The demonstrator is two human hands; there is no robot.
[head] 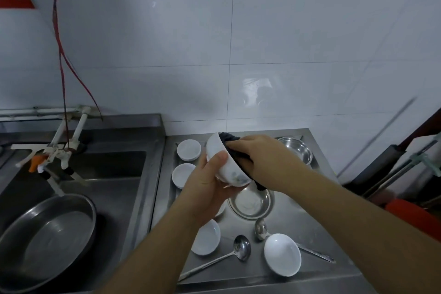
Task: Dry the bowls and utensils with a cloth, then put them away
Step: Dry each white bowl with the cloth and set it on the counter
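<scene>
White bowl [224, 162] held tilted above counter [298, 277] middle, left hand [207, 188] gripping its outside, right hand [260, 155] pressing dark cloth [229, 137] inside. Early: other bowls [281, 254], ladles [241, 249] still out.

One head-worn wide-angle view, looking forward and down over a steel counter.

The camera sits close above the two forearms, which enter from the bottom edge and meet at the frame's centre. The tiled wall [286, 31] fills the upper half, the sink [100, 174] lies at lower left, and the counter [310, 210] at lower right. Straight lines bow toward the edges.
</scene>
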